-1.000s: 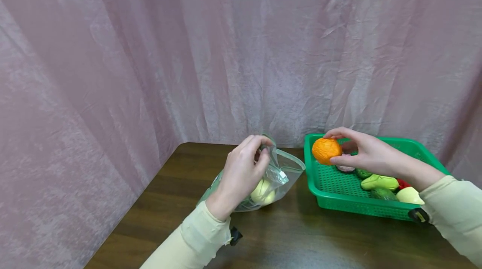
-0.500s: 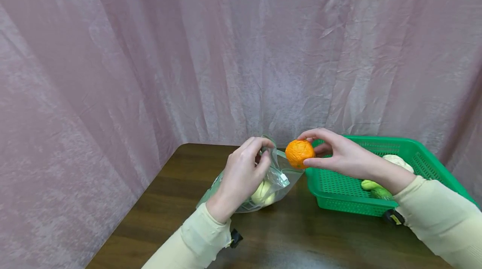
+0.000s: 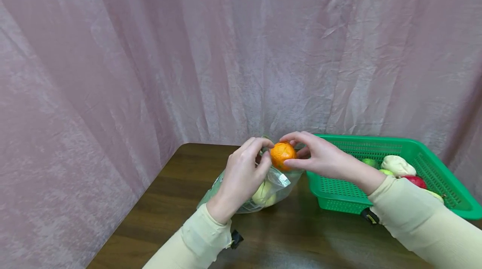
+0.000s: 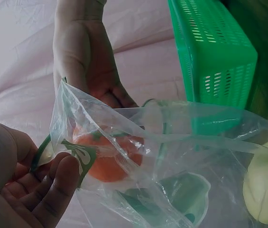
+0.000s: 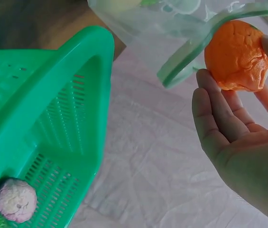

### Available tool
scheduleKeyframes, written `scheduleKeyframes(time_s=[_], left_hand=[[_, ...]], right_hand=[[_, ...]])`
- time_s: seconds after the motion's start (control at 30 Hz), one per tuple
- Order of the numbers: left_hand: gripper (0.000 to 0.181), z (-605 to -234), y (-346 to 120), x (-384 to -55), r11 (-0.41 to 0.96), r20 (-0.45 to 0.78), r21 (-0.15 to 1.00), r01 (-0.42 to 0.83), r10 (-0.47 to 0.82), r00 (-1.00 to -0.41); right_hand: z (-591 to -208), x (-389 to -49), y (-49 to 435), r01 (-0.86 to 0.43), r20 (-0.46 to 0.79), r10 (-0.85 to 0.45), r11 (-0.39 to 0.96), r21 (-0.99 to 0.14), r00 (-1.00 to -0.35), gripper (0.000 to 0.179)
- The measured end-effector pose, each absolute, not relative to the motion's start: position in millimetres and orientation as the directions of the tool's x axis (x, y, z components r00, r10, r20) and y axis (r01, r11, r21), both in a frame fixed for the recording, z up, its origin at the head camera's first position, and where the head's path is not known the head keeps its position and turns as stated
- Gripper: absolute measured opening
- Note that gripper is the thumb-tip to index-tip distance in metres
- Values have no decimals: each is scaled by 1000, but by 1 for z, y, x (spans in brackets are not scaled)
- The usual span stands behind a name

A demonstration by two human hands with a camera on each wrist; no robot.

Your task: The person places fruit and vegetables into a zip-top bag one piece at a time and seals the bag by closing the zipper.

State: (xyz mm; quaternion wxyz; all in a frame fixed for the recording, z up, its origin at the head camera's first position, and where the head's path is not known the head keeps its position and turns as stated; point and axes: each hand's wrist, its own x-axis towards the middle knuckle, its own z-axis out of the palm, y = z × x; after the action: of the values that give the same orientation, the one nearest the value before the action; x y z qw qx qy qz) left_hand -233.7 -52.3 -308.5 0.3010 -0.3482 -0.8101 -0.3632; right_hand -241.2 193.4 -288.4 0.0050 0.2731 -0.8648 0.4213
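My right hand (image 3: 320, 154) holds a wrinkled orange (image 3: 283, 156) between thumb and fingers, right at the mouth of a clear zip bag (image 3: 290, 183). In the right wrist view the orange (image 5: 238, 56) overlaps the bag's green-edged opening (image 5: 181, 61). My left hand (image 3: 244, 177) pinches the bag's rim and keeps the mouth apart. Seen from the left wrist, the orange (image 4: 107, 154) shows through the clear film beside the left fingers (image 4: 60, 183). A pale yellow-green rounded item (image 3: 264, 193) lies inside the bag.
A green perforated basket (image 3: 339, 206) stands right of the bag on the dark wooden table (image 3: 158, 206). In it lie a white lumpy item (image 3: 398, 165), a red one (image 3: 415, 181) and other produce. A pink curtain (image 3: 241, 51) hangs behind the table.
My right hand has carried the orange leftward from above the basket to the bag's mouth. My left hand has stayed in place on the bag's rim.
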Motion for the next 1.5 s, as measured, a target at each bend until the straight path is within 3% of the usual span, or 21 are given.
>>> scheduleKeyframes(time_s=[0.2, 0.57, 0.77, 1.07, 1.5], left_hand=[[14, -309, -52, -234, 494, 748, 376, 784, 337, -571], [19, -308, -55, -234, 488, 761, 373, 789, 326, -561], [20, -306, -61, -235, 484, 764, 380, 788, 316, -563], [22, -304, -64, -238, 480, 765, 392, 785, 303, -568], [22, -303, -67, -236, 493, 760, 393, 776, 301, -576]], right_hand=[[-293, -244, 182, -460, 227, -452, 515, -723, -863, 51], [-297, -245, 170, -546, 228, -525, 599, -586, -820, 13], [-293, -243, 181, -525, 240, -475, 668, -528, -847, 17], [-294, -254, 237, -427, 279, -350, 853, -300, -894, 26], [-316, -282, 311, -302, 94, -296, 952, -59, -951, 52]])
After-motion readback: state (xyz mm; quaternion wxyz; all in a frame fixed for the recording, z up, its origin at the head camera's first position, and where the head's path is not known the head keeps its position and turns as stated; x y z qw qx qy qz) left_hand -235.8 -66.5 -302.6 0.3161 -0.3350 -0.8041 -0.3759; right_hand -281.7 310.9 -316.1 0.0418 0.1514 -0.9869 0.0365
